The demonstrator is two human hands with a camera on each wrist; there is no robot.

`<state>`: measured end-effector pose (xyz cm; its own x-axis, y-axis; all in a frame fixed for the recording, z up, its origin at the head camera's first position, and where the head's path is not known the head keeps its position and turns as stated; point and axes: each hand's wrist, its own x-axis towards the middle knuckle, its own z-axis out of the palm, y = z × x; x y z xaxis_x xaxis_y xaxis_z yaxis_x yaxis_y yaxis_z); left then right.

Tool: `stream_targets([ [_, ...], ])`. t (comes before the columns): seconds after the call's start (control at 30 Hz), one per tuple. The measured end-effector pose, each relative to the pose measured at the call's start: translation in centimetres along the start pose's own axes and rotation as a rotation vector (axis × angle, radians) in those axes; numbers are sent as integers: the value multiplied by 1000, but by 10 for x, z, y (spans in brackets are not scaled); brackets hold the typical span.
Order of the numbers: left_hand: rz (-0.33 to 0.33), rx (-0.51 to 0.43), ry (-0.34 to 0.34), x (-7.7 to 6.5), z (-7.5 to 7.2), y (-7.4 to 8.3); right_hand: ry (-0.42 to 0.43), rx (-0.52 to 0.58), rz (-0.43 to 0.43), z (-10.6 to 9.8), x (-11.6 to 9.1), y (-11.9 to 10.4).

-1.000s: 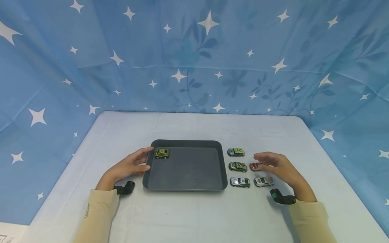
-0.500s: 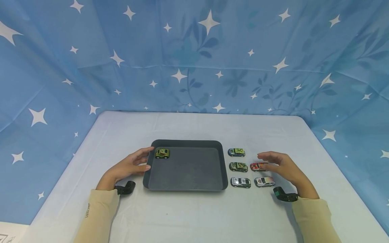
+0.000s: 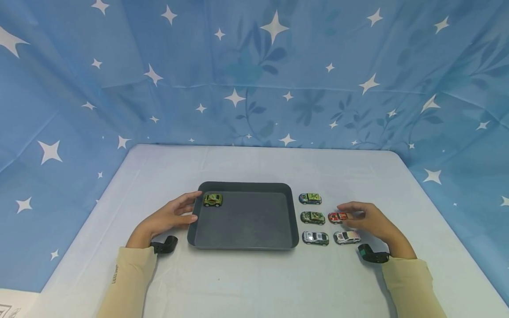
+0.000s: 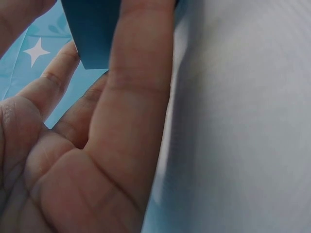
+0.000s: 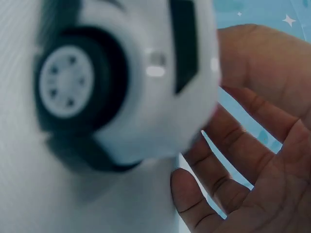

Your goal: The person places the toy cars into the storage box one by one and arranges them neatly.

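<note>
My left hand (image 3: 169, 218) rests at the left side of a dark grey tray (image 3: 246, 245), its index finger and thumb touching the rim. In the left wrist view, the fingers (image 4: 141, 53) lie extended against the tray's edge (image 4: 92, 34). A yellow-green toy car (image 3: 213, 200) sits in the tray's far left corner. My right hand (image 3: 370, 221) hovers at a red toy car (image 3: 337, 217), thumb and index finger apart on either side of its rear. A white toy car (image 3: 347, 237) stands just nearer; in the right wrist view, the white car (image 5: 160, 121) partly hides the fingers.
Right of the tray, a blue-green toy car (image 3: 310, 198), a camouflage-green one (image 3: 313, 217) and a silver one (image 3: 316, 238) form a column. All stand on a white-covered table (image 3: 254, 282). A blue star-patterned curtain (image 3: 254, 79) hangs behind.
The right hand first drew slightly right, uncovering more of the red toy car, and then came down around its rear. The left hand and the tray hold their place.
</note>
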<state>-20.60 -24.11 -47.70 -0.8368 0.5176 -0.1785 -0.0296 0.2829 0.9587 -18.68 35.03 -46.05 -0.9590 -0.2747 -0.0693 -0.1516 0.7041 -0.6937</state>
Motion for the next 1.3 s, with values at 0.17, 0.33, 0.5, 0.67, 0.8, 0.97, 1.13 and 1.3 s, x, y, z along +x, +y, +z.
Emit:
stream_targets([
  [0.17,-6,-1,2,1,0,1,-7,-6,0,1,1,1],
  [0.33,-4,-8,-1,1,0,0,2,-36,-5,3,2,2],
  [0.5,-4,-15,-1,1,1,1,23,-59,-7,3,2,2],
  [0.67,-11,-18,1,1,1,1,38,-75,25,3,1,1],
  [0.8,-11,-20,1,1,1,1,45,-72,52,2,-1,-1],
  [0.97,-10,-24,-1,1,1,1,72,-78,34,0,-5,-6],
  [1.13,-14,-17,4,1,2,1,106,-56,-25,-3,-8,-14],
  [1.3,-19,-13,12,1,2,2,117,-63,-83,-4,-9,-23],
])
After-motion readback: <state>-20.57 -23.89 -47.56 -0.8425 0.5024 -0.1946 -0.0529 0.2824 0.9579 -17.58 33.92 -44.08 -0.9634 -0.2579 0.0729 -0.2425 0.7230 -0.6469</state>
